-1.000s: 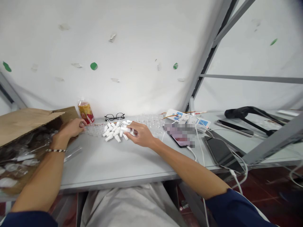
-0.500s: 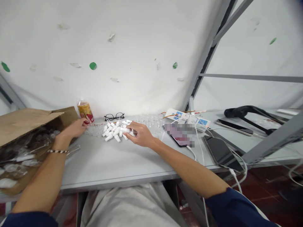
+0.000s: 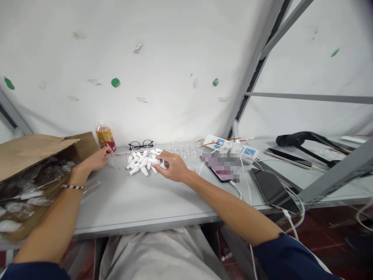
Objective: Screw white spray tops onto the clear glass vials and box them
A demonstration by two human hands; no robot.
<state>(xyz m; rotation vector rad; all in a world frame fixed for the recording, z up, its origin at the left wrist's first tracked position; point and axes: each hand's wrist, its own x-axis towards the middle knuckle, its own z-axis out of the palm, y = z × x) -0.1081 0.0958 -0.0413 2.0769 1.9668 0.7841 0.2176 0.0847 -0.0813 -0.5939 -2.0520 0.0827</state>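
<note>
My right hand is closed on a small clear bottle with a white cap, just at the right side of a pile of white caps. My left hand is at the left end of a row of clear bottles, its fingers pressed together near the base of a yellow and red drink bottle. What those fingers hold, if anything, is too small to make out. More clear bottles stand behind my right hand.
An open cardboard box with clear and white pieces is at the left. Black glasses lie by the wall. Phones, cables and a power strip are at the right, beside a metal post.
My left hand has shifted very slightly to the left, beside the clear bottles. My right hand stays in place with the capped bottle.
</note>
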